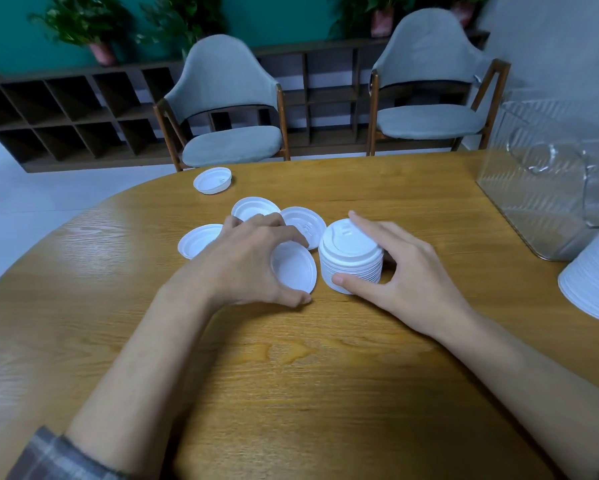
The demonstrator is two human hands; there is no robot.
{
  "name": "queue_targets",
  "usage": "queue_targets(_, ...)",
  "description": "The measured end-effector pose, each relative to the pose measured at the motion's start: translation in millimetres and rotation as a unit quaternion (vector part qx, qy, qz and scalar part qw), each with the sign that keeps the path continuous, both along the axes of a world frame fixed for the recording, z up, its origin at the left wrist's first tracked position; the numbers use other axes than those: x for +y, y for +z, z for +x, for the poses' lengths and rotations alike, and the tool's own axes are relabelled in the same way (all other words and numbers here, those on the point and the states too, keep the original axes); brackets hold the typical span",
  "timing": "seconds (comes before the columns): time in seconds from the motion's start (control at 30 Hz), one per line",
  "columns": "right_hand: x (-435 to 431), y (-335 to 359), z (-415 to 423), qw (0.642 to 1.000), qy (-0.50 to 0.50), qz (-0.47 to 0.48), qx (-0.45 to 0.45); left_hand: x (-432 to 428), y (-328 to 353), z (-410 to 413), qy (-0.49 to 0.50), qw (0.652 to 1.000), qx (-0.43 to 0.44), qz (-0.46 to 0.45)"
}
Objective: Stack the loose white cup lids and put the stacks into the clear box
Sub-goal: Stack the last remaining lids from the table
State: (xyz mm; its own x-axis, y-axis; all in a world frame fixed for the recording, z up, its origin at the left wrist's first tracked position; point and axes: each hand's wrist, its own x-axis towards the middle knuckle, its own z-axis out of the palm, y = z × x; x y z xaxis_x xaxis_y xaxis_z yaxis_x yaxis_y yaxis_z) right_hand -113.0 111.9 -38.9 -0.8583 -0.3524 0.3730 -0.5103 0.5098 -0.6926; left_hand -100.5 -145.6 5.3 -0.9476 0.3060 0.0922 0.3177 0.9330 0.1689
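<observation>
A stack of white cup lids (351,261) stands on the wooden table (291,375) at its middle. My right hand (402,271) grips that stack, thumb at its base and forefinger on top. My left hand (253,261) is curled around a single upturned lid (296,271), tilted on its edge just left of the stack. Three more loose lids lie behind my left hand (199,239) (253,207) (305,223), and one lies alone farther back (212,180). The clear box (547,188) stands at the right, apart from both hands.
A second tall stack of white lids (595,282) stands at the table's right edge, in front of the clear box. Two grey chairs (228,109) (433,88) face the table's far side. A dark shelf with potted plants lines the back wall.
</observation>
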Motion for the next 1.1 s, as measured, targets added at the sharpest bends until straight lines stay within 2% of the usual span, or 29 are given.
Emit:
queue_targets(0.1, -0.8, 0.6, 0.0, 1.0, -0.001, 0.001, 0.002, 1.0, -1.4, -0.9, 0.002, 1.0, 0.01, 0.023)
queue_targets(0.23, -0.5, 0.3, 0.2, 1.0, 0.0, 0.0, -0.002, 2.6, -1.2, -4.1, -0.015, 0.992, 0.034, 0.118)
queue_targets(0.33, 0.0, -0.9, 1.1, 1.0, 0.001, -0.001, -0.005, 0.0, -3.5, -8.0, -0.017, 0.988, 0.064, 0.139)
queue_targets(0.5, -1.4, 1.5, 3.6, 1.0, 0.007, -0.021, -0.008, 4.1, -7.8, -10.5, 0.027, 0.962, 0.182, 0.2)
queue_targets(0.63, -3.6, 1.1, 5.6, 0.999, 0.018, -0.03, -0.012, 16.5, -6.2, -7.8, 0.017, 0.929, 0.27, 0.253)
queue_targets(0.83, -3.9, 1.3, 5.1, 0.999, 0.008, -0.026, -0.017, 39.1, -10.4, 3.1, -0.02, 0.908, 0.233, 0.349)
queue_targets(1.1, -3.7, 2.3, 6.1, 0.999, 0.006, -0.026, -0.023, 39.0, -8.4, 4.9, -0.097, 0.911, 0.069, 0.395)
